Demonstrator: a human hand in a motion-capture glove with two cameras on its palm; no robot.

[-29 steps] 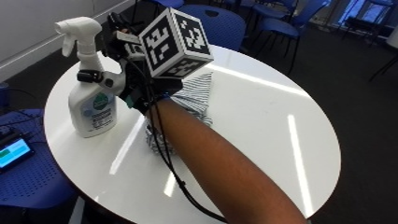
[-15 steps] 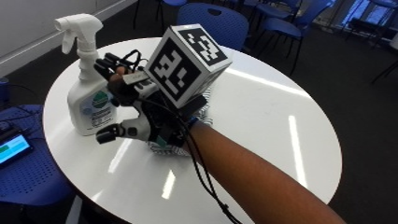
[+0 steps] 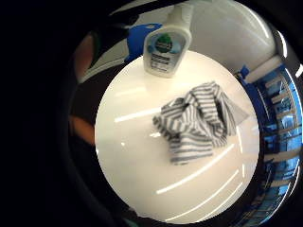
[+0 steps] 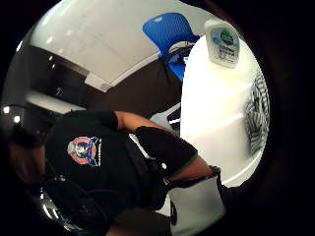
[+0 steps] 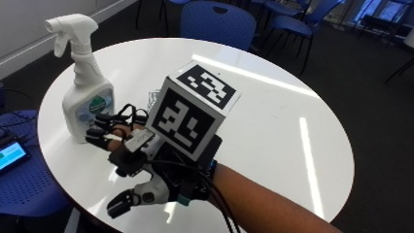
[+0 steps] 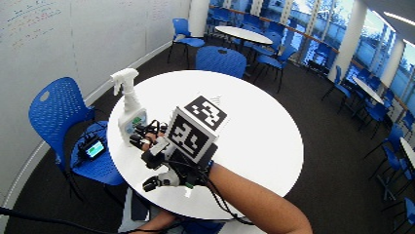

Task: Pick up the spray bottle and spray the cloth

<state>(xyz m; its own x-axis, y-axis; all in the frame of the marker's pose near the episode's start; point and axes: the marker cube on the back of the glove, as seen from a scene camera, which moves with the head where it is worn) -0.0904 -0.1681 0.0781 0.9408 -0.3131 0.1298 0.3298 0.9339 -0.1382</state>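
1. Bottle [image 5: 87, 97] upright near the bench [image 5: 271, 111] edge, trigger head on top, nothing gripping it.
2. Cloth [image 3: 201, 120], striped, crumpled on the bench beside the bottle.
3. Right hand [image 5: 139, 162] above the bench just beside the bottle; fingers [image 5: 103, 133] spread, relaxed, holding nothing.
4. Blue chair [image 5: 216, 22] behind the bench.

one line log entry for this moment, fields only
phase: reaching | right hand: above table, holding nothing | spray bottle: upright, untouched | cloth: crumpled on table, beside bottle
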